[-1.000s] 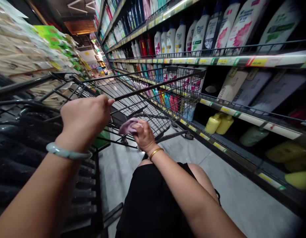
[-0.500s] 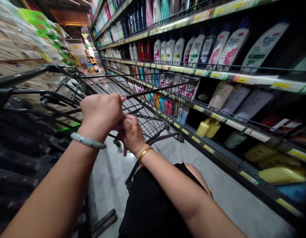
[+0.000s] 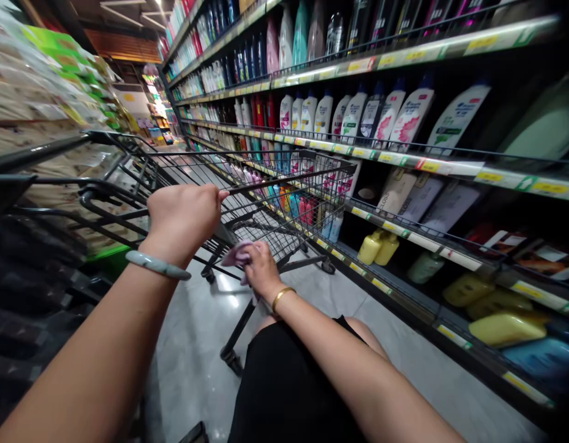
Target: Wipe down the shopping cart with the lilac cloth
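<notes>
We're in a store aisle, smooth grey floor (image 3: 192,354) with light glinting off it. Shelves (image 3: 367,152) run from near right to far left, loaded with bottles (image 3: 412,117). Stacked packs (image 3: 26,98) line the left side, blurred. Lit area at the far end.

Cart (image 3: 279,180) stands on the floor between packs and shelves. Long axis goes left to right across the aisle: thick bar (image 3: 44,151) at the left, basket end pointing right, near the shelves. Cloth (image 3: 238,253) is purplish, bunched, loose edge pointing left; no clear long axis. It's at the cart's near side; can't tell if it touches the frame.

Our left hand (image 3: 185,215) is fisted round the near top rail. Right hand (image 3: 262,271), lower and further right, pinches the cloth between bent fingers and thumb.

Versus half a second ago: right hand was up against the left, cloth mostly hidden. Now we see the hands apart and the cloth exposed. Left grip unchanged. More of the upper shelves shows.
</notes>
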A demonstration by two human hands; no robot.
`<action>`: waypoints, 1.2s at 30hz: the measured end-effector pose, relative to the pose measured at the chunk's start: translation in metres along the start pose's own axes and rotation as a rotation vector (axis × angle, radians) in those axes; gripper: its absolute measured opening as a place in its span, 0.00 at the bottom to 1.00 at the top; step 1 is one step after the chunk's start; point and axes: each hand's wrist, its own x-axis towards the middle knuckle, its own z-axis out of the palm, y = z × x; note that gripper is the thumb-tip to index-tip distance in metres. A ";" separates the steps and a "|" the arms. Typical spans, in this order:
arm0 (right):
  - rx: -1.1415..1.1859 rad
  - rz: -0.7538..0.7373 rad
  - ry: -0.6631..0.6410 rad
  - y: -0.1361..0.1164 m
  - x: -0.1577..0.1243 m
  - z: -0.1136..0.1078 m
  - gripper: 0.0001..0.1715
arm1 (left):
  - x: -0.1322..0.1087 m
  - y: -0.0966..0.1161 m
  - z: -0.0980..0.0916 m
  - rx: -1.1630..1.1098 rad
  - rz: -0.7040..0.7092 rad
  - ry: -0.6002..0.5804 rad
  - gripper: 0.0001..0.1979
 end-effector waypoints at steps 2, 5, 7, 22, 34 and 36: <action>0.119 0.221 0.155 0.030 -0.005 -0.008 0.23 | 0.003 -0.005 0.000 0.011 -0.019 -0.020 0.33; 0.139 0.397 0.388 0.057 0.008 -0.022 0.22 | 0.004 -0.008 0.001 0.017 -0.031 -0.033 0.33; 0.147 0.421 0.487 0.051 0.030 -0.028 0.23 | 0.004 -0.008 0.001 0.023 -0.031 -0.029 0.33; -0.329 -0.167 0.124 -0.074 0.122 -0.134 0.21 | -0.025 -0.017 -0.006 0.059 -0.021 0.050 0.30; -0.453 -0.375 -0.203 -0.121 0.129 -0.127 0.15 | -0.054 -0.026 -0.017 0.158 -0.038 0.069 0.27; -0.500 -0.212 -0.155 -0.115 0.139 -0.136 0.15 | -0.054 -0.024 -0.016 0.127 -0.043 0.077 0.27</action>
